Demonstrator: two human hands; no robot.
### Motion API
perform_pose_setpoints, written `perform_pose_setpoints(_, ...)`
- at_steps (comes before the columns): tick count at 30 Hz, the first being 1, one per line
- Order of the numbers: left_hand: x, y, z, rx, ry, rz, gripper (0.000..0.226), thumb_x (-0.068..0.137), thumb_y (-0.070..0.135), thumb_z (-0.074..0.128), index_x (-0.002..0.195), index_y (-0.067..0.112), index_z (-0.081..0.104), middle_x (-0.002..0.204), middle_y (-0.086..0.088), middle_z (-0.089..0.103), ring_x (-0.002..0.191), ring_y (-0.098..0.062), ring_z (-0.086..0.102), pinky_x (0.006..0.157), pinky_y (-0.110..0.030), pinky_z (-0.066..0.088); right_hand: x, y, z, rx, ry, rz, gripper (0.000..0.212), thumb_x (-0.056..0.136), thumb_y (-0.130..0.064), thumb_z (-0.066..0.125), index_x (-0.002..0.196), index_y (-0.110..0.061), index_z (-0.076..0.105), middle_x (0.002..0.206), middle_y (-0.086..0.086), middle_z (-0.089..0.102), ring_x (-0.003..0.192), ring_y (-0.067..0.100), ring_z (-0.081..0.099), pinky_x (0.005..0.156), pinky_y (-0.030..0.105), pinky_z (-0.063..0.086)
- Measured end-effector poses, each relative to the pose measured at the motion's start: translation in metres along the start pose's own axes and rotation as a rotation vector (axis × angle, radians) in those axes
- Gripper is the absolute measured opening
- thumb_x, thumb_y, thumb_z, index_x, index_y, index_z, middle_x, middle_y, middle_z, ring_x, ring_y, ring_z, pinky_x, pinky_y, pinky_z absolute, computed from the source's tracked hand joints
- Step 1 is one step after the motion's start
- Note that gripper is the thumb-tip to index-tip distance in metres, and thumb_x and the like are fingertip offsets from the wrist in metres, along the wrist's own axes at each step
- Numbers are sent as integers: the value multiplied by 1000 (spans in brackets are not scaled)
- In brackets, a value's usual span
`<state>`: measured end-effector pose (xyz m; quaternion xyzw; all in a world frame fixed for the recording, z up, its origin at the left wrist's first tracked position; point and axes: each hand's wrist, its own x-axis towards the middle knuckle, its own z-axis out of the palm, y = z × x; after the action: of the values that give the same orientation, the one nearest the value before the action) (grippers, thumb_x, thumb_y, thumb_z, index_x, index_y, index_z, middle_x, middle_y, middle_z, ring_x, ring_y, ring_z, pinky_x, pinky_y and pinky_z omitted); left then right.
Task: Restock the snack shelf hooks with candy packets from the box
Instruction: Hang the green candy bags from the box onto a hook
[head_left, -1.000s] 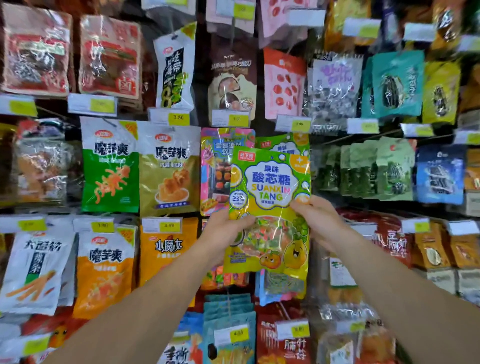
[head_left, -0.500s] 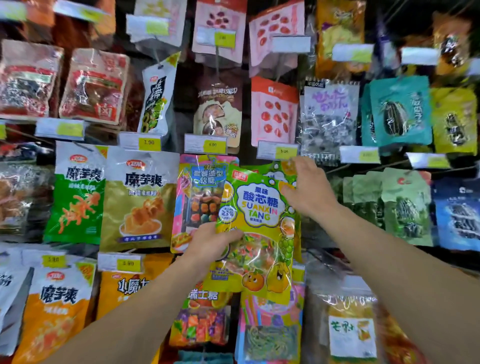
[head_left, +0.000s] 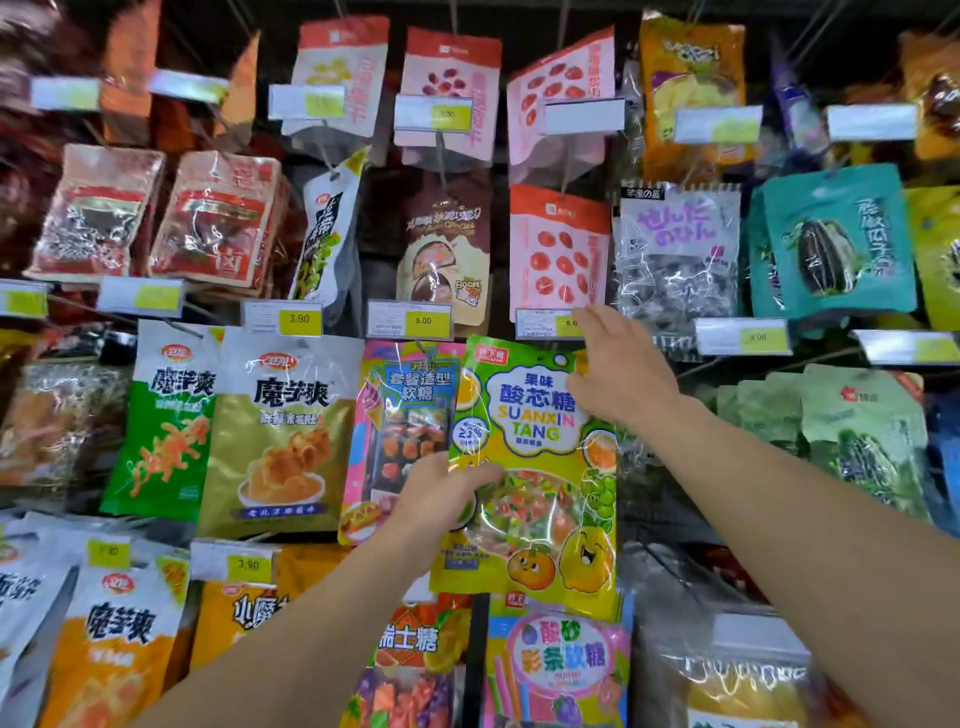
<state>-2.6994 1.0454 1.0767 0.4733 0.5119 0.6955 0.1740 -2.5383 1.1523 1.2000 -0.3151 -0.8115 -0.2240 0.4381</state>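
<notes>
A green and yellow candy packet (head_left: 535, 467) with fruit cartoons hangs upright against the shelf wall, in the middle row. My left hand (head_left: 441, 499) grips its left edge at mid height, thumb over the front. My right hand (head_left: 618, 374) is at the packet's top right corner, fingers curled over the corner just under a price tag (head_left: 550, 322). The hook itself is hidden behind the packet and my hand. The box is out of view.
A pink candy packet (head_left: 405, 415) hangs just left of the held one. Gold (head_left: 280, 436) and green (head_left: 166, 421) snack bags hang further left. Red date bags (head_left: 558, 249) hang above, green seed bags (head_left: 852, 436) to the right, more candy below.
The packet has moved up and to the right against the shelf. My right hand rose from its side edge to the top corner. The camera tilted upward.
</notes>
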Motion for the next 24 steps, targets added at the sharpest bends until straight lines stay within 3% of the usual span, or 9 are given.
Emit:
perform_pose_setpoints(3, 3, 1, 7, -31, 30, -23, 52, 67, 39, 81, 109, 10, 69, 109, -2, 71, 102, -18, 64, 90, -37, 46, 5, 1, -4, -2, -1, 0, 70, 89, -27, 53, 152, -15, 26, 154, 1, 28, 139, 30, 24, 115, 43, 29)
perform_pose_setpoints(5, 5, 3, 12, -41, 26, -24, 47, 66, 38, 80, 105, 13, 70, 106, -1, 72, 101, -19, 64, 97, -41, 45, 7, 3, -6, -1, -2, -11, 66, 90, -26, 52, 151, -15, 29, 152, 2, 32, 138, 31, 27, 113, 45, 30)
perform_pose_setpoints(8, 9, 8, 20, -48, 12, -16, 39, 76, 31, 77, 109, 11, 67, 113, -1, 69, 106, -20, 61, 88, -35, 44, 9, 7, -9, 16, 12, -22, 56, 95, -21, 51, 149, -16, 36, 148, 1, 38, 132, 34, 33, 108, 46, 37)
perform_pose_setpoints(13, 14, 18, 31, -109, 11, -61, 83, 80, 36, 75, 147, 10, 34, 151, -4, 39, 135, -27, 38, 105, -44, 33, 16, 15, -13, -5, 48, -32, 44, 94, -17, 56, 138, -22, 52, 138, 3, 51, 120, 35, 47, 95, 48, 48)
perform_pose_setpoints(16, 13, 20, 32, -126, -20, -82, 85, 86, 32, 71, 152, 9, 21, 156, -6, 29, 141, -28, 30, 108, -44, 28, 19, 15, -14, -23, 69, -22, 40, 94, -16, 57, 133, -22, 56, 134, 2, 55, 117, 35, 48, 91, 47, 51)
perform_pose_setpoints(19, 11, 18, 26, -103, -16, -94, 66, 88, 27, 70, 142, 7, 37, 141, -4, 44, 132, -28, 40, 99, -40, 32, 21, 16, -13, -54, 95, -47, 32, 94, -17, 57, 126, -20, 61, 126, 5, 60, 111, 35, 52, 87, 47, 52)
perform_pose_setpoints(21, 8, 19, 21, -90, -3, -77, 31, 87, 23, 70, 113, 12, 57, 121, 1, 55, 106, -22, 52, 90, -35, 33, 22, 16, -12, -49, 116, -56, 27, 96, -19, 53, 121, -19, 64, 122, 7, 63, 107, 37, 55, 84, 47, 53)
perform_pose_setpoints(22, 5, 22, 22, -85, -2, -63, 16, 87, 21, 70, 96, 16, 58, 110, 2, 58, 92, -16, 52, 87, -33, 33, 22, 16, -12, -33, 128, -50, 27, 97, -19, 51, 120, -18, 65, 122, 8, 64, 106, 37, 56, 82, 47, 54)
perform_pose_setpoints(24, 4, 26, 23, -95, -8, -37, 20, 88, 18, 69, 81, 21, 51, 94, 5, 56, 79, -9, 48, 86, -31, 32, 22, 17, -13, -4, 146, -31, 27, 99, -21, 48, 119, -19, 66, 121, 8, 65, 105, 37, 57, 80, 47, 54)
